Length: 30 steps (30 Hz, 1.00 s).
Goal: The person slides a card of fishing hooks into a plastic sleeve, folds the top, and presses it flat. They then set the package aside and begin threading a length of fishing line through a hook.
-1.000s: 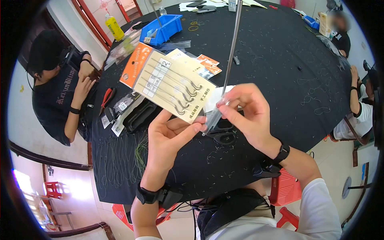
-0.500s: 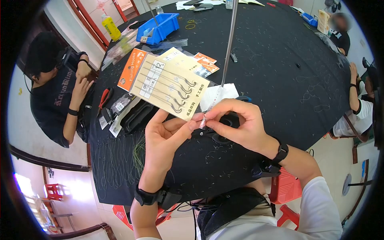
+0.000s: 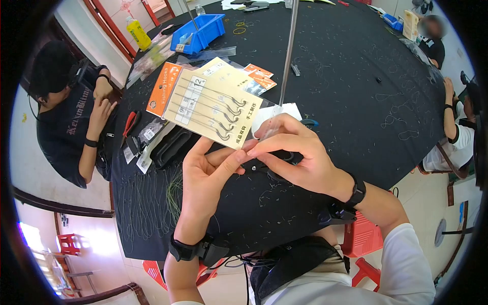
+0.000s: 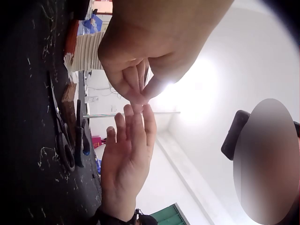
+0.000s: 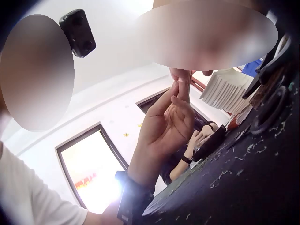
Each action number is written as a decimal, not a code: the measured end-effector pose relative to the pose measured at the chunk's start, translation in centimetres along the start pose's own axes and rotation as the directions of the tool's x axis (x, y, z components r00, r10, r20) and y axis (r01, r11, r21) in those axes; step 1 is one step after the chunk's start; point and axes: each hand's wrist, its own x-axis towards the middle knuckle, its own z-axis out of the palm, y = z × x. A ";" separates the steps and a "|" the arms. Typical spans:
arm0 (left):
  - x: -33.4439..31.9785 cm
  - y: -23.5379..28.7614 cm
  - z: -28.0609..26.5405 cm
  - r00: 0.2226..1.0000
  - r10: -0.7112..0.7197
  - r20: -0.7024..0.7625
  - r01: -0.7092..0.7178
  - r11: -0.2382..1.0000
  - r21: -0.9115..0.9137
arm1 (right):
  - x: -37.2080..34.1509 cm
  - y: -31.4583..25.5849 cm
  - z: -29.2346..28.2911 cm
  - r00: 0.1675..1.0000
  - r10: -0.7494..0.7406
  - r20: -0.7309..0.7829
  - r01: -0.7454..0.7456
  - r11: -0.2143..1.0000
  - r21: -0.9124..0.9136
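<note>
In the head view my left hand [image 3: 207, 170] and right hand [image 3: 302, 158] meet fingertip to fingertip above the front of the table. Between them they pinch a small piece of clear plastic, now mostly hidden by the fingers. The left wrist view shows the right hand [image 4: 124, 161] with its fingertips against those of the left hand [image 4: 140, 51]. Just beyond the left fingers lies a stack of fishing hook packets [image 3: 208, 109], its top card bearing several hooks. Black-handled scissors [image 4: 61, 140] lie on the table under the right hand.
A thin metal rod [image 3: 288, 61] rises behind the hands, beside white paper [image 3: 291, 109]. Pliers [image 3: 131, 123], a black case [image 3: 174, 148] and loose green line [image 3: 174, 195] are at left. Further back stands a blue bin [image 3: 203, 33]. Another person [image 3: 71, 112] sits at left.
My right hand has come down and left to the left fingertips. The clear plastic, earlier stretched out between the hands, is now bunched and mostly covered by fingers.
</note>
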 end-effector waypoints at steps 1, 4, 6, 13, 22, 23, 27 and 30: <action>0.0 -0.1 0.0 1.000 0.005 0.006 -0.005 1.000 -0.003 | 0.0 0.1 0.1 1.000 -0.009 0.011 0.009 1.000 0.004; 0.1 0.0 0.0 1.000 0.010 0.011 -0.010 1.000 -0.001 | 0.2 0.0 0.0 0.999 -0.021 0.033 0.021 1.000 0.007; 0.1 0.0 -0.1 1.000 0.009 0.016 -0.009 1.000 0.006 | 0.2 0.0 0.0 0.999 -0.024 0.046 0.024 1.000 0.005; 0.0 0.2 0.2 1.000 0.007 -0.023 -0.006 0.999 0.034 | -0.1 -0.3 -0.3 0.999 0.041 -0.002 -0.041 0.999 -0.034; -0.2 0.1 0.8 0.999 0.032 0.038 -0.034 0.997 0.063 | -0.3 -0.2 -0.3 0.996 0.075 -0.038 -0.081 0.980 -0.180; -0.2 0.1 0.8 0.999 0.033 0.037 -0.035 0.997 0.063 | -0.3 -0.1 -0.3 0.996 0.081 -0.044 -0.088 0.977 -0.194; -0.2 -0.2 0.6 0.997 0.048 0.056 -0.053 0.995 0.086 | -0.3 -0.2 -0.2 0.994 0.094 -0.055 -0.103 0.977 -0.185; -0.1 -0.1 0.7 0.998 0.048 0.050 -0.052 0.995 0.081 | -0.2 -0.2 -0.1 0.994 0.074 -0.086 -0.087 0.983 -0.164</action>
